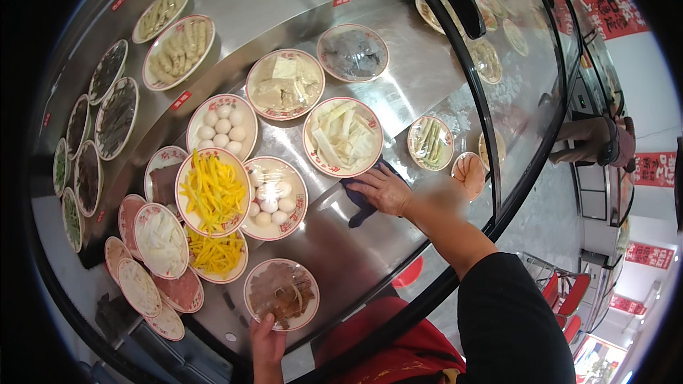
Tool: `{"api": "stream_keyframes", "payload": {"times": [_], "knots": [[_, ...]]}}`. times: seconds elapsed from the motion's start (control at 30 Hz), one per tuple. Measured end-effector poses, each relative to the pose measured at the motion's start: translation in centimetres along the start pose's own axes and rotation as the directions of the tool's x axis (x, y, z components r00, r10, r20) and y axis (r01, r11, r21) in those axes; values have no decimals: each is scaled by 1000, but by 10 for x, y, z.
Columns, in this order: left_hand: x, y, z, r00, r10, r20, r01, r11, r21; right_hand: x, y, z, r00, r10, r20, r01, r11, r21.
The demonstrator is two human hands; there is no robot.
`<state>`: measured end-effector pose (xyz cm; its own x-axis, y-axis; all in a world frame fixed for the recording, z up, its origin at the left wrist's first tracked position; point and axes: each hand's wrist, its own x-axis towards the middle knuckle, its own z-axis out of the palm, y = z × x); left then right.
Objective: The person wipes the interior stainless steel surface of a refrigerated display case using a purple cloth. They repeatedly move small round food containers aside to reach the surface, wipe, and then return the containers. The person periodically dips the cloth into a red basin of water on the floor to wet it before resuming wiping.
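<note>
My left hand point(268, 340) grips the near rim of a plate of brown sliced food point(282, 294), with the thumb over the edge. My right hand point(381, 192) reaches in over the steel shelf point(331, 234) and lies on a bunched dark blue cloth point(360, 208), its fingers pressing it to the metal. Just beyond those fingertips stands a plate of pale cabbage leaves point(343, 137). Left of the cloth, a plate of peeled eggs point(271, 200) sits beside a plate of yellow strips point(214, 192) raised on other plates.
A plate of tofu point(285, 85), a second egg plate point(221, 128) and a plate of grey food point(353, 53) stand farther back. Overlapping plates point(160, 240) crowd the left. The cabinet's black frame point(475, 90) curves past my right arm. A red stool point(408, 272) shows below.
</note>
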<state>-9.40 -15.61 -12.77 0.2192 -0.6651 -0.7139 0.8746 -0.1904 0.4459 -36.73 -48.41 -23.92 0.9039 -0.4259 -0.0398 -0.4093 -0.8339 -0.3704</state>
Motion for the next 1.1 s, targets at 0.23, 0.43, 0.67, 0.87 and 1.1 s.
{"api": "stream_keyframes", "payload": {"times": [0.23,0.43,0.67,0.87,1.1], "knots": [[10,-2,19,1000,-16,27,15,999,37,-11,6,-6,976,206,-70,-208,978,-22],[15,-14,12,996,-71,54,68,996,60,-20,43,-11,917,253,-310,-286,956,-65],[57,-58,14,967,-215,137,191,967,170,-47,142,-31,743,455,-490,-619,746,-246],[106,-99,51,958,-261,116,211,921,328,-19,150,-53,393,629,-671,-843,538,10],[144,-107,104,996,-45,71,-5,808,589,-23,33,-71,-13,900,-437,-676,314,667]]}}
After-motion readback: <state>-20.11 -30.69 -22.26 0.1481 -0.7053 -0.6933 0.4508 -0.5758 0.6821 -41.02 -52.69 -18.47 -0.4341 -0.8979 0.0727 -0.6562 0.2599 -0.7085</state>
